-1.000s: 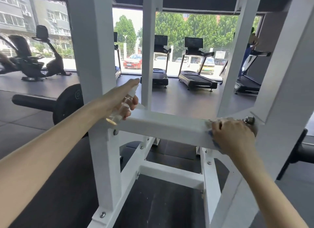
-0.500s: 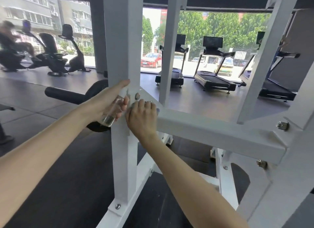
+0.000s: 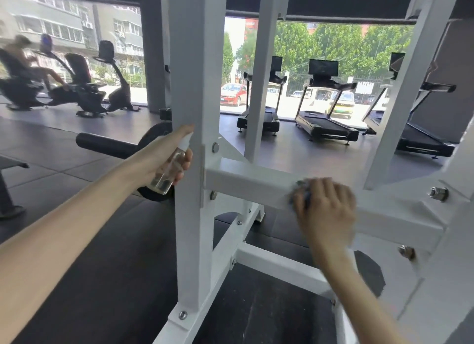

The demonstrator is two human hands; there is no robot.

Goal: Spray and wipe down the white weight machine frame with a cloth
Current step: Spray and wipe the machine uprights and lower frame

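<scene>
Right hand (image 3: 325, 205), clutching dark crumpled cloth (image 3: 301, 192), slid rightward along white steel crossbar (image 3: 246, 179) | left hand (image 3: 164, 155) grips clear plastic spray bottle (image 3: 169, 170) off its left end

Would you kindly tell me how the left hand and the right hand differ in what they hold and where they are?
The left hand grips a clear spray bottle; the right hand holds a dark cloth. The left hand is beside the upright post, the right hand on the horizontal crossbar. The left hand looks sharp, the right hand blurred. Both work at the same white frame.
</scene>
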